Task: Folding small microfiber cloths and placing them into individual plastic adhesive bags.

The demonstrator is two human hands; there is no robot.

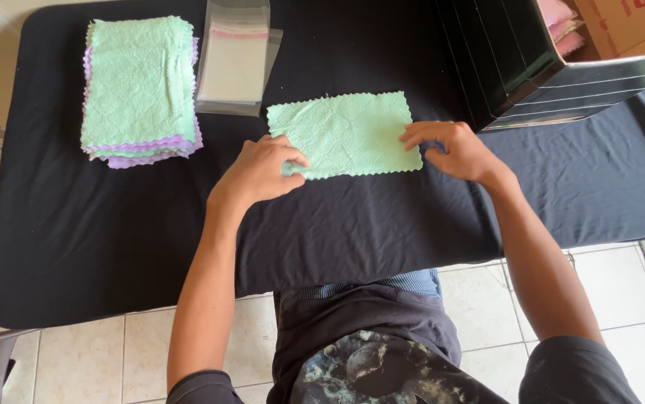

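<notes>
A mint green cloth [349, 131] with zigzag edges lies flat on the black-covered table [98, 232], folded into a rectangle. My left hand [263, 168] pinches its near left corner. My right hand [453, 150] rests fingertips on its right edge, pressing it down. Both hands touch the same cloth.
A stack of green and purple cloths [141, 86] sits at the far left. A pile of clear plastic bags [234, 60] lies beside it. A black box [554, 63] and a cardboard carton [625, 26] stand at the far right. Tiled floor [622, 292] shows below the table edge.
</notes>
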